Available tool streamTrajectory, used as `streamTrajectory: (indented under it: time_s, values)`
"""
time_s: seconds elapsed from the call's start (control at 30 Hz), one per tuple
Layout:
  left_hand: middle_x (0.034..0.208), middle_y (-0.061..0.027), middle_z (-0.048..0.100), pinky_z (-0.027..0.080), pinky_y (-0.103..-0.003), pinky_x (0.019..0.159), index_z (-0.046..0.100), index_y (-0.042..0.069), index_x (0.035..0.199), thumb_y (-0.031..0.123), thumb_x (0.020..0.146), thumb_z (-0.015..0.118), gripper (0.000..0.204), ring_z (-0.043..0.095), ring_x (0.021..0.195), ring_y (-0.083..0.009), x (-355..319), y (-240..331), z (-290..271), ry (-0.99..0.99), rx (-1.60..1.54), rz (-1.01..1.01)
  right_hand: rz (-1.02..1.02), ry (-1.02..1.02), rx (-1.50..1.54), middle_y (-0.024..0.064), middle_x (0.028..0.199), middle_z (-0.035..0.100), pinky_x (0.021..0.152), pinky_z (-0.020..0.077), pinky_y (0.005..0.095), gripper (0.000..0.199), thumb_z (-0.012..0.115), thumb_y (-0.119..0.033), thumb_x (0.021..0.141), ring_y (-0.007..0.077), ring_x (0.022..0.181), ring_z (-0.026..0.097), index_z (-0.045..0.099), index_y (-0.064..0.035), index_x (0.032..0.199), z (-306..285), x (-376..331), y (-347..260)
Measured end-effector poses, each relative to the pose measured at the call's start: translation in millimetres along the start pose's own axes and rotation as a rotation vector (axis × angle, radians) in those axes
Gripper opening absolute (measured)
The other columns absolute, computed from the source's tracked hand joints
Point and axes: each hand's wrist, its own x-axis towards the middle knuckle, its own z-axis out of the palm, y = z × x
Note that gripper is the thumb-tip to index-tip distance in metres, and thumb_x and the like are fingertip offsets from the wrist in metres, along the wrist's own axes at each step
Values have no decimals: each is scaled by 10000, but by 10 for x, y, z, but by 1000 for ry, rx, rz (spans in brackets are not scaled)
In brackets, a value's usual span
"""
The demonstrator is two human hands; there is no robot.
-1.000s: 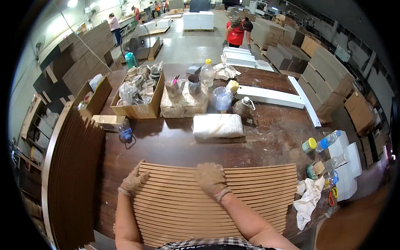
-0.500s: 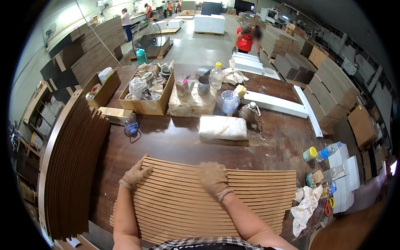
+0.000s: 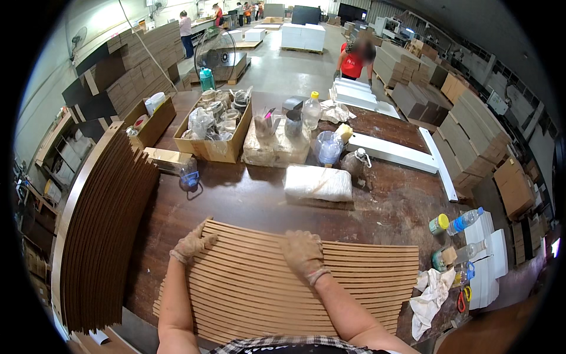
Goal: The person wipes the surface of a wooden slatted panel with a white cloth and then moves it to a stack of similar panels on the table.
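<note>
A row of long light-brown wooden slats (image 3: pixel 247 289) lies side by side on the dark table in front of me, with dark gaps between them. My left hand (image 3: pixel 193 243), in a pale glove, grips the slats' far left ends, thumb and fingers around the edge. Across the upper middle of the slats rests my gloved right hand (image 3: pixel 303 255), palm down with its fingers stretched forward. No object shows in it, though its underside is hidden. At the left, a tall stack of dark-edged slats (image 3: pixel 103 236) stands along the table.
Behind the slats are a white wrapped bundle (image 3: pixel 318 182), a cardboard box of jars (image 3: pixel 203 147) and a plastic jug (image 3: pixel 328 147). Bottles (image 3: pixel 464 221), a white rag (image 3: pixel 432 302) and red-and-yellow scissors (image 3: pixel 463 299) lie right. Beyond the table a person in red (image 3: pixel 355 62) bends over white boards.
The whole view has shifted slightly. Both hands stay at nearly the same places on the slats. The far person in red has lifted a little.
</note>
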Motion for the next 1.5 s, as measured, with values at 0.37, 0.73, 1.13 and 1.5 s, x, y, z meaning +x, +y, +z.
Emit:
streamTrajectory:
  time_s: [0.37,0.73,1.13,1.5]
  values:
    - [1194,-100,647,532,-293,860,290,142,1583,268,961,701,756,618,991,-158,-93,243,74,26,58,24,-8,40,-29,129,836,657,754,484,471,284,567,-346,935,323,822,630,642,-76,891,10,7,11]
    - [1057,-56,653,505,-231,745,296,158,1585,190,951,715,761,559,852,-87,-75,188,61,19,-73,-17,30,-3,-44,114,852,660,785,498,450,320,592,-384,942,306,855,634,652,-70,924,-47,13,-31]
    - [1079,-24,625,485,-220,777,314,150,1578,189,951,719,747,530,874,-73,-78,193,84,24,-55,14,1,46,-54,107,827,653,755,490,444,309,599,-377,939,296,821,628,647,-74,899,-26,1,-9]
    - [1109,-36,633,489,-237,811,315,132,1576,205,951,719,747,544,896,-103,-101,245,96,30,-38,16,-7,50,-45,98,820,648,764,487,432,321,582,-387,951,281,816,620,647,-76,900,-42,-5,-11]
